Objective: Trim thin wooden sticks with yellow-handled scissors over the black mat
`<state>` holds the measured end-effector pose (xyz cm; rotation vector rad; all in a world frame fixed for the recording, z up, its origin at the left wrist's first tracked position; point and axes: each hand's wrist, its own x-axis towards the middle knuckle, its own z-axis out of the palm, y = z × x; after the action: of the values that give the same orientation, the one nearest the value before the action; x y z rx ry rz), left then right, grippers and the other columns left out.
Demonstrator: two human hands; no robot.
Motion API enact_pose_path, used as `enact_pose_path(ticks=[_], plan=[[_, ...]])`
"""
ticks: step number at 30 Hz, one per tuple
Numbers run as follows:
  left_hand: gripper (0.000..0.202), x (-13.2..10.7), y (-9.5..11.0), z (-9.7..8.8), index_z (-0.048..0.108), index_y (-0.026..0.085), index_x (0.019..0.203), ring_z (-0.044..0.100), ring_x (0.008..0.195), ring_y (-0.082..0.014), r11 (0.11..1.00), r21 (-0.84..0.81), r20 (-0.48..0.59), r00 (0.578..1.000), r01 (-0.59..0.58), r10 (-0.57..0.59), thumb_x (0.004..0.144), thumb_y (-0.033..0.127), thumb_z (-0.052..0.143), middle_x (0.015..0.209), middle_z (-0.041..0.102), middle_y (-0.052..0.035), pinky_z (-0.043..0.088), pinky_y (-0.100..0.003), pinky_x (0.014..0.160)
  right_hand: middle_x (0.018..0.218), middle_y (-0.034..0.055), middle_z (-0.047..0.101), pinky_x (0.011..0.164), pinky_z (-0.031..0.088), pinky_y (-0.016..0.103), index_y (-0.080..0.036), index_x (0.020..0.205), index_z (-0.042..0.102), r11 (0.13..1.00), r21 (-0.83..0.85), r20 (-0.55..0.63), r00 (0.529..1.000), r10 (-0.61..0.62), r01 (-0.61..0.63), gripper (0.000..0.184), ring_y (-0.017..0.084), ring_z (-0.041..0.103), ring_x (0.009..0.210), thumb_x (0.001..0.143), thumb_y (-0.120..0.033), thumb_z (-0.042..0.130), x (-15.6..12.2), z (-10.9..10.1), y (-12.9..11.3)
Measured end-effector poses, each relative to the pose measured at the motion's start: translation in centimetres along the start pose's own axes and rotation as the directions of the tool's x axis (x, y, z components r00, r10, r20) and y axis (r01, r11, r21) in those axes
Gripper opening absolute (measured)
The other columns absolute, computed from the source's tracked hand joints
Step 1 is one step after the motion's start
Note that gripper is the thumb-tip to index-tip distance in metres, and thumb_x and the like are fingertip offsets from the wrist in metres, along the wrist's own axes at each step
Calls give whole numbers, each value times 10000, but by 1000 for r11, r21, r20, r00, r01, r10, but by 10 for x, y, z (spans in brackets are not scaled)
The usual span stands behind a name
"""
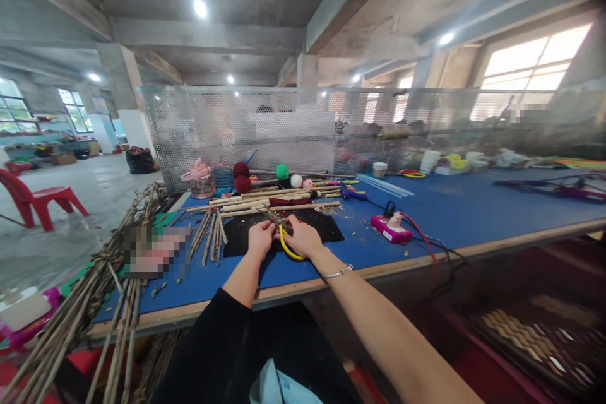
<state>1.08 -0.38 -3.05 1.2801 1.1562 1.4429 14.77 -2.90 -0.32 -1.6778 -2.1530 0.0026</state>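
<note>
At about 11 o'clock from the hands, near the mesh screen, stands a clear jar (203,184) with a pink lid. What it holds is too blurred to tell. A small blue basket (222,177) sits just to its right, its contents hidden as well. At 1 o'clock, well apart, a white cup (379,168) stands on the blue tabletop (473,208); its inside does not show.

Both hands rest on a black mat (326,227) at the near edge of the tabletop. The right hand (303,238) is closed around a yellow-handled cutter (285,247), whose yellow loop curves out below the fingers towards 6 o'clock. Its dark head (276,217) points to 11 o'clock. The left hand (260,238) is curled shut just beside the cutter, at its 9 o'clock, knuckles up; whether it pinches anything cannot be told.

Short sticks (211,237) lie at 9 o'clock from the left hand. Long poles (277,199) lie across at 12 o'clock, with yarn balls (283,171) beyond them.
</note>
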Motion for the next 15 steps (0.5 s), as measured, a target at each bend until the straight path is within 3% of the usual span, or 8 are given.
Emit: enact_pose_path(ticks=[4,10,15], plan=[[243,-1,0,0,671,113,881,548,503,-102,1000,17,18,1000,-20,20,695,202,543,655,653,-49,437,-190,484,877,51,622,669,359,274,-228,1071,409,1000,18,-9,1000,24,-24,465,201,584,808,759,-573,414,-1,0,-2],[213,-4,5,2,682,115,831,502,447,-86,1000,20,55,998,-17,16,689,216,559,592,630,-33,403,-183,450,969,50,594,712,361,255,-225,1091,405,995,87,-97,995,-38,47,466,181,557,892,743,-526,475,-1,2,0],[201,-3,2,1,686,129,811,546,501,-118,1000,2,25,1000,-5,5,657,231,606,596,641,-46,427,-201,491,931,42,610,685,358,257,-233,1074,408,998,53,-25,1000,-14,15,421,180,573,856,772,-524,435,0,1,0]])
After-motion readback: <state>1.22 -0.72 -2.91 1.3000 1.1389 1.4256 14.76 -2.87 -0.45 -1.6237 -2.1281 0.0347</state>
